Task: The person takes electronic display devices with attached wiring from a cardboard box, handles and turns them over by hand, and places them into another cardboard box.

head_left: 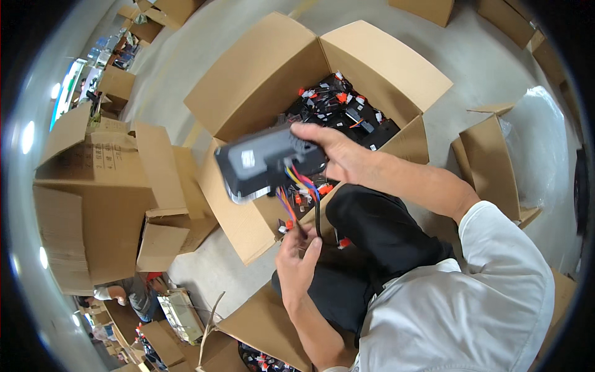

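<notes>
Right in the middle of the shot, the fingers point(310, 131) of the right hand point(338, 152) are wrapped around the end of a black box-shaped unit point(263, 162), gripping it firmly and holding it up in the air over the front edge of a big open cardboard box point(260, 80). The unit is a bit blurred, so I can't make out much besides a pale label on its side and a shiny strip along the bottom edge.

A bundle of colored wires point(292, 186) (red, yellow, blue, purple) hangs out from under the unit, with little orange-red connectors on the ends. Just below, the left hand point(297, 263) has its fingers pinched shut on a black cable point(318, 217) that runs up to the unit, and some of the thin wires are touching that hand too.

Going outward: the big box behind the hands is full of more black parts point(344, 115) with the same orange connectors, flaps folded open. The person is crouched or sitting right next to it, black trousers point(372, 229) and a white shirt point(458, 304) showing at the lower right.

Further out on the concrete floor point(198, 43) there's a stack of cardboard boxes point(99, 204) to the left, another box with a clear plastic bag point(539, 142) to the right, and one more open box of parts at the bottom edge. Another person point(133, 294) is working low down at the bottom left.
</notes>
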Available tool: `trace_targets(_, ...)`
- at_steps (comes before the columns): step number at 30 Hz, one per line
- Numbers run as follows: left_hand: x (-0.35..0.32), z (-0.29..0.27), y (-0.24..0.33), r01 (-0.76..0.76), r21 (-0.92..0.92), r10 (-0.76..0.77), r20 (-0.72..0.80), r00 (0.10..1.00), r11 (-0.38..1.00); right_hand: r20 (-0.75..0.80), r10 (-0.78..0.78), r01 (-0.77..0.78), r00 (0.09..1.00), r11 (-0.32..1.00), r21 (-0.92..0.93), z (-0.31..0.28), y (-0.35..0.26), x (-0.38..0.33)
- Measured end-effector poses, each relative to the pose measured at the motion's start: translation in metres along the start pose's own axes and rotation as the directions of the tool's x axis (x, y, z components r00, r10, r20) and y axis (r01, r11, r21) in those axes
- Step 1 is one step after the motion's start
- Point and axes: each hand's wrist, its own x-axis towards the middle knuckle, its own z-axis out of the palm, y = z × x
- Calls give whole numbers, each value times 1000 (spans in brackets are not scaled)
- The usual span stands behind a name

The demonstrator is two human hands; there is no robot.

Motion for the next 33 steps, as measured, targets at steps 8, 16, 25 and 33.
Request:
trace_targets(8, 72, 18, 13, 26, 550, 37, -103, 994, 835, -163, -228, 229, 960, 973, -15, -21, -34, 45)
trace_targets(16, 66, -88, 4, 252, -575, -149, 221, 964, 778, -103, -138, 67, 985, 860, -506, -83, -49, 89)
trace_targets(25, 46, -135, -29, 335, -181, -334, 36, 942, 925, -204, 120, -192, 972, 904, -381, -100, -11, 136)
trace_targets(33, -40, -168, -35, -426, -550, 329, -271, 905, 718, 1, 240, -221, 971, 898, -379, -46, 31, 126)
